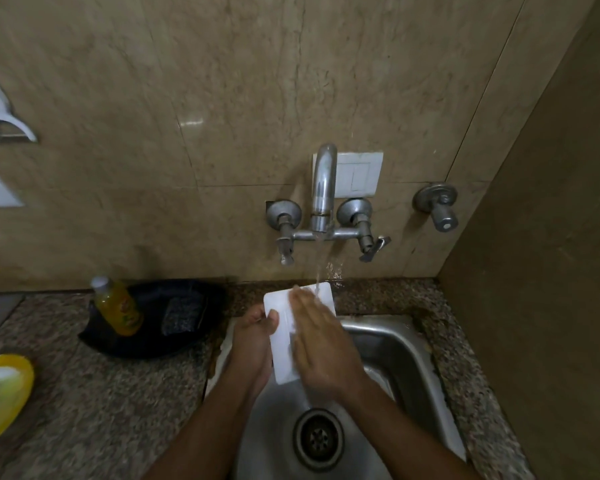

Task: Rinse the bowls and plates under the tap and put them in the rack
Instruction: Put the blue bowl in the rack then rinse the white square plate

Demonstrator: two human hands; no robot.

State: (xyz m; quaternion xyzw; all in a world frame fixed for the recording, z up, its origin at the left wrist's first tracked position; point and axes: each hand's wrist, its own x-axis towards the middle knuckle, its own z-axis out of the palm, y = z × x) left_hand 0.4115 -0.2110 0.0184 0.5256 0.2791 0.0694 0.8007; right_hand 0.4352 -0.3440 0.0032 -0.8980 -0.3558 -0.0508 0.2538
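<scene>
A white rectangular plate (pixel 282 336) is held tilted over the steel sink (pixel 409 355), under the stream from the wall tap (pixel 323 188). Water falls onto its top edge. My left hand (pixel 253 337) grips the plate's left edge, thumb over the front. My right hand (pixel 321 344) lies flat on the plate's face with fingers straight, covering most of its right side. A yellow plate (pixel 6 393) with food remains sits on the counter at far left.
A black tray (pixel 153 341) on the granite counter holds a bottle of yellow liquid (pixel 118 306) and a dark scrubber (pixel 182 315). The sink drain (pixel 318 438) is near the bottom. A brown wall panel stands close on the right. No rack is in view.
</scene>
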